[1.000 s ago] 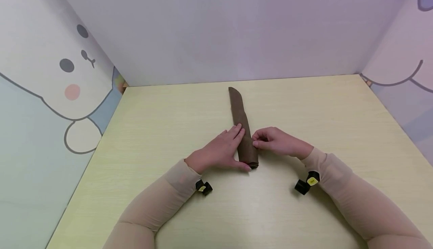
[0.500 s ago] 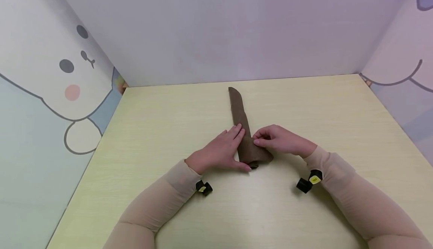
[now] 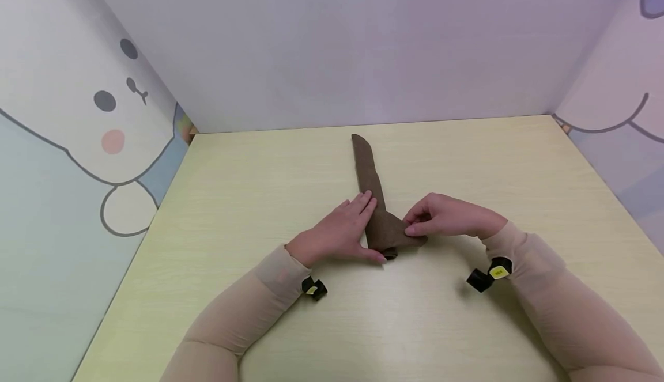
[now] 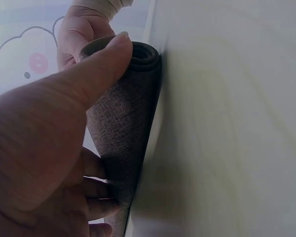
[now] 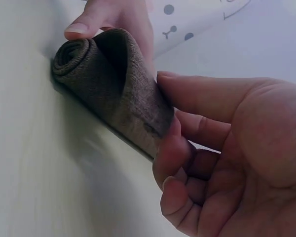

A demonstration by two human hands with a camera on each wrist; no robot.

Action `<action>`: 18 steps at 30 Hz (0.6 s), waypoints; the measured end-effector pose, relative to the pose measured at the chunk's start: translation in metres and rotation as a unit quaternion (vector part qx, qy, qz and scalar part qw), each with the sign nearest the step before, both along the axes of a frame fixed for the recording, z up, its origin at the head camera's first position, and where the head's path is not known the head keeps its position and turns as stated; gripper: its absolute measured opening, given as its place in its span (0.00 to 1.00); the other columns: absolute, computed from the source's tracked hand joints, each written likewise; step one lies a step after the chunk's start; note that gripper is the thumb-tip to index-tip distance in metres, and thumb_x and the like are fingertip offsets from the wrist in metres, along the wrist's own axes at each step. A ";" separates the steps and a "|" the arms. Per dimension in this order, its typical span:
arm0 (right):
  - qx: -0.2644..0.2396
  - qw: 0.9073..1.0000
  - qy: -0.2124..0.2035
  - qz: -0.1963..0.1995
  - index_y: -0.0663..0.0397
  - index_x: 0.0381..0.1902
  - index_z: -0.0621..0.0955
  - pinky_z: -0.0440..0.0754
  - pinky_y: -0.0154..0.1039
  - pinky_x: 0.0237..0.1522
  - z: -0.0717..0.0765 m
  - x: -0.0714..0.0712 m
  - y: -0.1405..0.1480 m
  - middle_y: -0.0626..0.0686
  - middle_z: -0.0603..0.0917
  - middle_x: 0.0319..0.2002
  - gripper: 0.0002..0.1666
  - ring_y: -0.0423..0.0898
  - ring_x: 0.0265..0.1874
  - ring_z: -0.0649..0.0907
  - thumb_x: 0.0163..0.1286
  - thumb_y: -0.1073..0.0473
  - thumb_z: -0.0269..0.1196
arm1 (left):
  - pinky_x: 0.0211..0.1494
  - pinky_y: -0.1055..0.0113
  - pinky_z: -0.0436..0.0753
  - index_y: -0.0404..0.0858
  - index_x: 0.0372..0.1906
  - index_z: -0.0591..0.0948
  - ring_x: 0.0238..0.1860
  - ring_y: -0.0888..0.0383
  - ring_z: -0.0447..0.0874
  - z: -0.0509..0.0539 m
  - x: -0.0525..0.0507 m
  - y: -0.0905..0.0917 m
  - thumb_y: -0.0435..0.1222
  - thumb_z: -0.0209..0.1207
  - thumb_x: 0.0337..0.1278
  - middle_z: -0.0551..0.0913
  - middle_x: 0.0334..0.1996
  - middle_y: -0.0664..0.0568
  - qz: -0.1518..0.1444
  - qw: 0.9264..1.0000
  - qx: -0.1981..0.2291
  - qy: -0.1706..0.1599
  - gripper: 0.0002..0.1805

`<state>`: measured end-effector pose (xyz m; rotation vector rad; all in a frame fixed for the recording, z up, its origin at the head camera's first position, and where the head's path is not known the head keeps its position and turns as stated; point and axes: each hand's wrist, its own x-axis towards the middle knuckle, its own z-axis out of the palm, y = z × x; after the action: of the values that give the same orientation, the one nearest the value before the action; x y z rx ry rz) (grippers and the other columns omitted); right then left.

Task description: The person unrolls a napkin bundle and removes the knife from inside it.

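Note:
A brown rolled cloth (image 3: pixel 368 169) lies lengthwise on the table, its near end spread into a loose flap to the right. My left hand (image 3: pixel 339 231) rests on the roll's left side, fingers stretched over it and thumb at the near end. The right hand (image 3: pixel 448 216) pinches the flap's edge between thumb and fingers. The left wrist view shows the left thumb across the coiled end of the cloth (image 4: pixel 121 118). In the right wrist view the flap of the cloth (image 5: pixel 143 98) lifts away from the coil, held by the right hand (image 5: pixel 237 148).
The pale wooden table (image 3: pixel 249 174) extends around the cloth. A plain wall (image 3: pixel 332 48) stands behind its far edge, with cartoon-printed panels (image 3: pixel 67 111) at the sides. Small black devices are strapped at both wrists.
My right hand has moved to the right, drawing the cloth's outer edge out from the roll into a flap. The left hand has stayed in place.

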<state>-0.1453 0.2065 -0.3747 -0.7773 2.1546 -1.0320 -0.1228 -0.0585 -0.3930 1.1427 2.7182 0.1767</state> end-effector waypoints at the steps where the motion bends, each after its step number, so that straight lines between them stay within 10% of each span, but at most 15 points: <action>1: 0.000 1.000 -0.002 0.000 0.45 0.34 0.86 0.70 0.31 0.26 0.001 0.000 0.001 0.45 0.80 0.22 0.07 0.38 0.22 0.71 0.66 0.50 0.65 | 0.73 0.54 0.55 0.32 0.76 0.47 0.76 0.47 0.42 0.000 0.000 0.000 0.76 0.51 0.41 0.43 0.76 0.39 0.000 1.000 0.000 0.000 0.67; 18: -0.017 1.000 -0.006 -0.002 0.43 0.38 0.88 0.75 0.32 0.32 0.006 0.001 0.011 0.45 0.86 0.29 0.06 0.38 0.27 0.76 0.66 0.54 0.65 | 0.72 0.54 0.55 0.32 0.76 0.48 0.75 0.47 0.42 0.000 0.000 0.000 0.76 0.51 0.41 0.43 0.76 0.39 -0.001 1.000 0.000 0.004 0.67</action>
<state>-0.1443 0.2173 -0.3685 -0.7823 2.1337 -1.0755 -0.1226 -0.0581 -0.3927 1.1472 2.7246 0.1708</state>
